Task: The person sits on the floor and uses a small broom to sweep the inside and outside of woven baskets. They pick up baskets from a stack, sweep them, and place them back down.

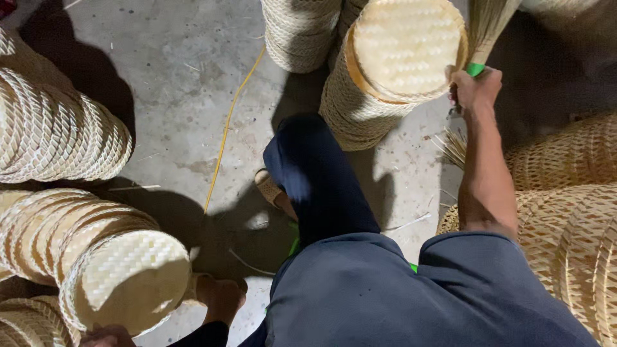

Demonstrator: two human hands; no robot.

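while the right hand [474,88] is clenched around the green-banded handle of a straw-coloured whisk broom [486,29], the brush head rises past the rim of a round woven bamboo tray [406,48] that tops a leaning stack of the same trays. the left hand [220,297], low in the frame, rests against the edge of another pale woven bamboo tray [132,279] at the end of a second stack lying on its side; its fingers are hidden, so i cannot tell whether it grips. judging by this, the step in hand is brushing the top tray clean, and the next move calls for a steady sweep across the weave. a yellow cord [226,132] crosses the grey concrete floor [173,83].
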